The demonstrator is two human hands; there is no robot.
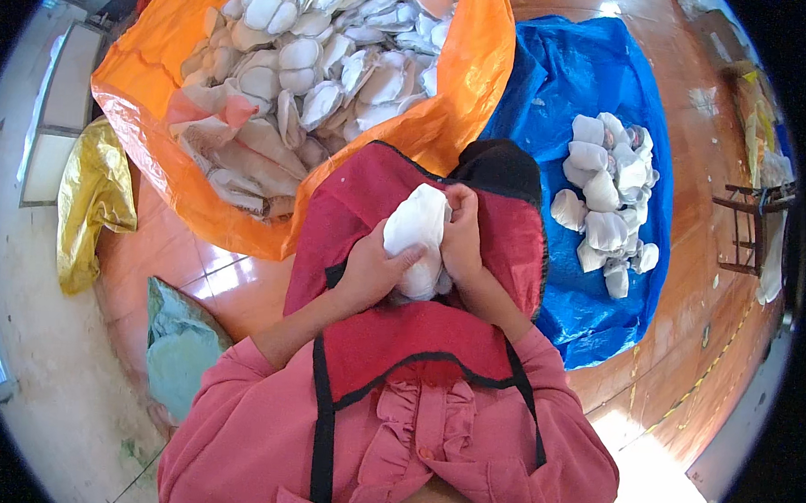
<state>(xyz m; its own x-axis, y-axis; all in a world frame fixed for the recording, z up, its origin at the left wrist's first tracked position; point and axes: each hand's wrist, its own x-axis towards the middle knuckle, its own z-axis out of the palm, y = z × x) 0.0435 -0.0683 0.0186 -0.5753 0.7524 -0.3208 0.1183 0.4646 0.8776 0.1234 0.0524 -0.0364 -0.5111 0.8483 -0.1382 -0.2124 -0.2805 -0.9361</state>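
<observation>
Above the red apron on my lap I hold a white padded fabric piece, rounded and puffy, its exact kind unclear. My left hand grips its left side, thumb lying across the front. At its upper right edge my right hand pinches the fabric with bent fingers. Ahead and to the left, a large orange plastic sack lies spread wide around many flat, rounded white pads. To my right, a cluster of white rounded pieces rests on a blue plastic sheet.
A yellow sack slumps against the left wall, with a teal plastic bag on the tiled floor nearer me. At the far right stands a small dark wooden stool. Bright sunlight falls on the floor at lower right.
</observation>
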